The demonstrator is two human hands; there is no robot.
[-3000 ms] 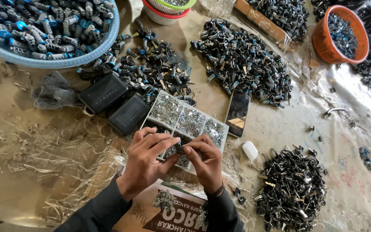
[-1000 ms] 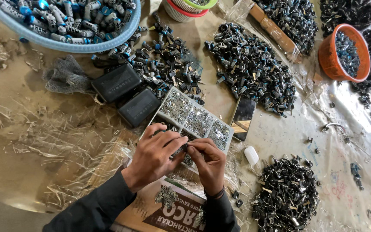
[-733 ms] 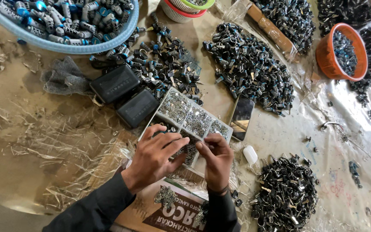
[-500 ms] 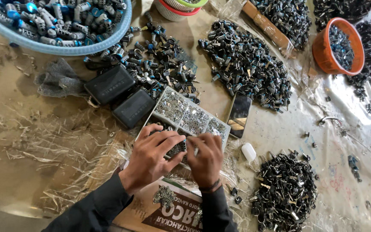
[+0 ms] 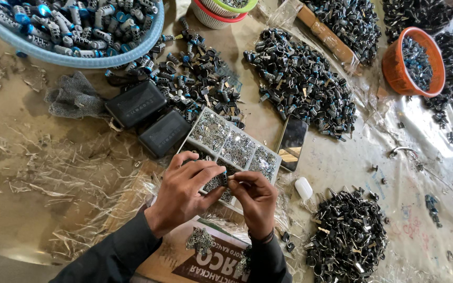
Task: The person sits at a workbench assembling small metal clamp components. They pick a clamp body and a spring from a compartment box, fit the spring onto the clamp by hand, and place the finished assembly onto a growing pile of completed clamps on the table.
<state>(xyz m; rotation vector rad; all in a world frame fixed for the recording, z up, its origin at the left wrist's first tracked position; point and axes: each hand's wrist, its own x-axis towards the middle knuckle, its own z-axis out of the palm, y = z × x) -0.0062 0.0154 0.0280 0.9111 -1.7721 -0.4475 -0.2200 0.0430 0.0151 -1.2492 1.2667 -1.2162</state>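
Note:
My left hand (image 5: 184,189) and my right hand (image 5: 254,198) meet over the near edge of a clear compartment tray (image 5: 268,155) filled with tiny silvery metal parts. Together the fingers pinch a small dark metal piece (image 5: 221,181) between them. Both sleeves are dark. A printed cardboard sheet (image 5: 205,257) lies under my wrists with small clumps of metal bits on it.
Two black cases (image 5: 135,103) (image 5: 164,132) lie left of the tray, a phone (image 5: 292,142) and a small white case (image 5: 304,187) to its right. Piles of dark parts (image 5: 302,78) (image 5: 348,241) surround them. A blue basin (image 5: 74,29), an orange bowl (image 5: 412,60) and a grey glove (image 5: 74,97) sit farther off.
The hands have stayed over the tray, with fingers shifting slightly around the small piece. The view has drifted a little.

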